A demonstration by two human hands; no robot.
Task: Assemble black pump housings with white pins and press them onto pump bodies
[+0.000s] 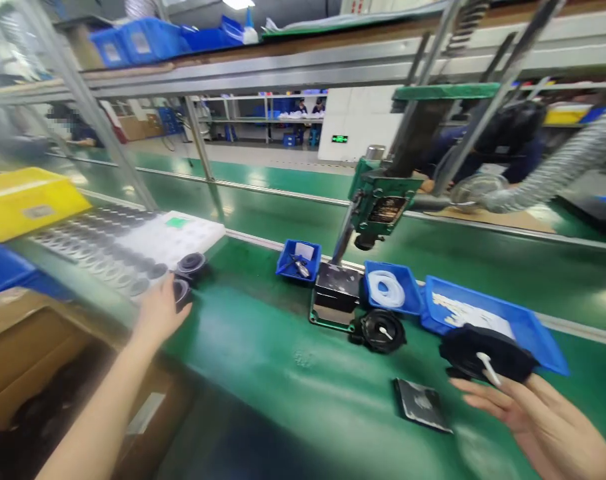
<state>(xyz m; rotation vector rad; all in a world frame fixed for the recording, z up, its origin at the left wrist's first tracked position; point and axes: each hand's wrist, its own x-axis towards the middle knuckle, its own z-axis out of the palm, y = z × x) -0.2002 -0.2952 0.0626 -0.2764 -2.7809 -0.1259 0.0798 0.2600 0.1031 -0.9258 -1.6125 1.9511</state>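
Note:
My left hand point(157, 312) reaches to the edge of a white tray point(183, 233) of dark ring parts and closes on a small black round part point(181, 292); another black round part point(191, 263) sits just beyond it. My right hand point(537, 417) holds a black round housing point(483, 357) with a white pin sticking out, low at the right. A second black round housing point(381, 329) lies on the green bench beside a small green press point(383, 203) and its black base block point(337, 288).
Blue bins hold a white coil of tubing point(387, 288), white pieces point(475, 313) and small tools point(299, 261). A dark flat plate point(421, 403) lies near my right hand. A yellow bin point(27, 200) and a cardboard box point(27, 360) stand left. People work behind the conveyor.

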